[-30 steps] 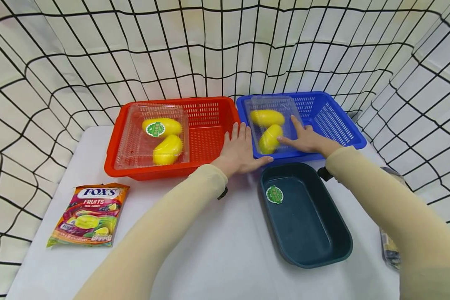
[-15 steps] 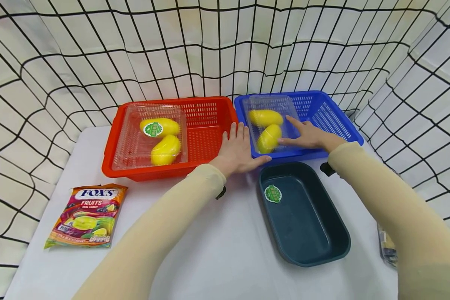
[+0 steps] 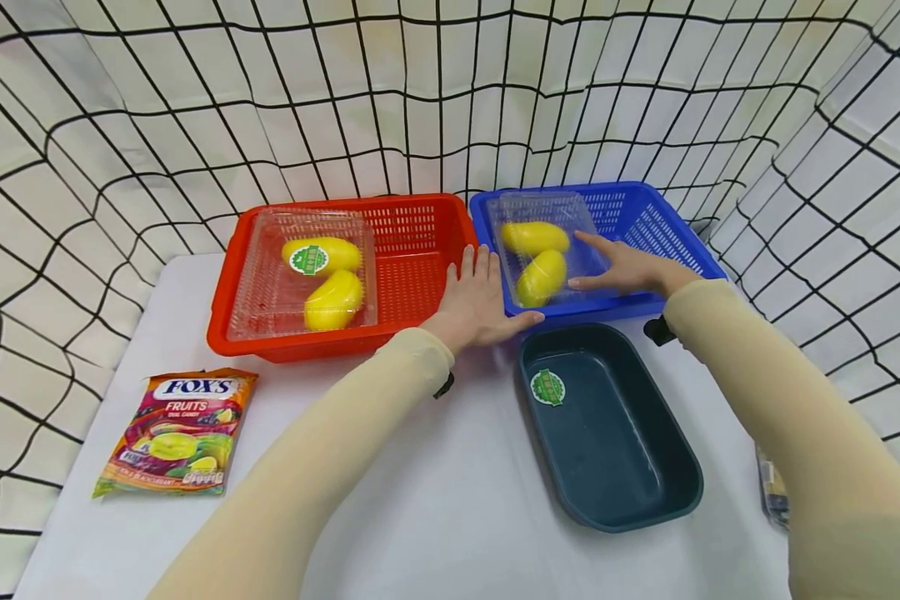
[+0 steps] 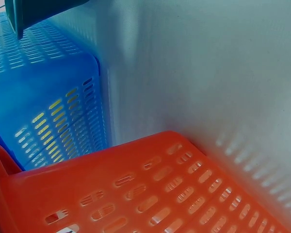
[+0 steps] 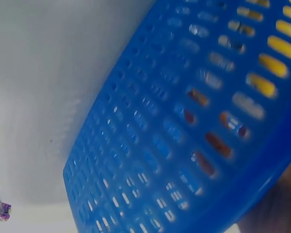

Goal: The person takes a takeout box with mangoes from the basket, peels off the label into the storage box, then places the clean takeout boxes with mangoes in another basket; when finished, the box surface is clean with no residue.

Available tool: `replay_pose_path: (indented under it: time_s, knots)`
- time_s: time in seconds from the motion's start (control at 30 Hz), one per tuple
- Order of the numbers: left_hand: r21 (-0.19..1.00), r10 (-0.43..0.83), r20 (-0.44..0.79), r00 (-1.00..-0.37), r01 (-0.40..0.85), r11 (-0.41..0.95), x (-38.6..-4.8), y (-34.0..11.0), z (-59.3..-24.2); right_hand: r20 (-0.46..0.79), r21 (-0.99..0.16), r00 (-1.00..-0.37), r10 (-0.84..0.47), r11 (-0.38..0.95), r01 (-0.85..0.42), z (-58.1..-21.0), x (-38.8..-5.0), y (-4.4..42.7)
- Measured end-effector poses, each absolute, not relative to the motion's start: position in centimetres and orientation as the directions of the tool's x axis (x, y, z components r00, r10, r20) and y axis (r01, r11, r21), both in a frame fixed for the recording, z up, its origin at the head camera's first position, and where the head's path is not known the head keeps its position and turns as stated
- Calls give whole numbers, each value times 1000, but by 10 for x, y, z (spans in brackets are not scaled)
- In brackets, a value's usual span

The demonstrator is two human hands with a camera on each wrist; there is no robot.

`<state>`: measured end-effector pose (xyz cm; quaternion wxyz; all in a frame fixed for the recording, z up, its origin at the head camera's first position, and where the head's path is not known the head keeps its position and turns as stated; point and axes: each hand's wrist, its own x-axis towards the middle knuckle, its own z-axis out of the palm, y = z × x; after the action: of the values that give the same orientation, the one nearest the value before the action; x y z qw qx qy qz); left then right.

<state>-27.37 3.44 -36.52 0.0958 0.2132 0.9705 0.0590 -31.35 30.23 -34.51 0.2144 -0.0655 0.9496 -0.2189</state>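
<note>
Container of clear plastic (image 3: 551, 210) sits in the left part of the blue basket (image 3: 675, 237) and encloses 2 yellow mangoes (image 3: 543, 279). The right hand (image 3: 633, 271) is over this basket. Its grip is wide: thumb and index finger are spread at the container's right side. Fingertip contact cannot be determined.

The left hand (image 3: 471, 304) lies where the blue basket and the red basket (image 3: 412, 287) stand side by side. Its grip is wide: 4 fingers extend straight at the red basket's right rim, with the thumb pointing toward the blue basket's near left corner. A labelled container (image 3: 265, 283), also clear, occupies the left part of the red basket with 2 more mangoes inside.

A dark teal tray (image 3: 611, 437) with a green sticker (image 3: 547, 387) rests on the white worktop (image 3: 420, 508), directly in front of the blue basket. A candy bag (image 3: 176, 433) lies flat at the left. At the right edge, a package (image 3: 772, 490) is partly hidden by the sleeve (image 3: 787, 408).
</note>
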Motion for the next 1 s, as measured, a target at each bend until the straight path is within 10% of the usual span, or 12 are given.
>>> replay_pose_path:
  time_s: [1.0]
  knots:
    - [155,427,-153,-891,405,901,-274,34,-365,-366,-474,-896,-250,879,-52,-355,-313,302]
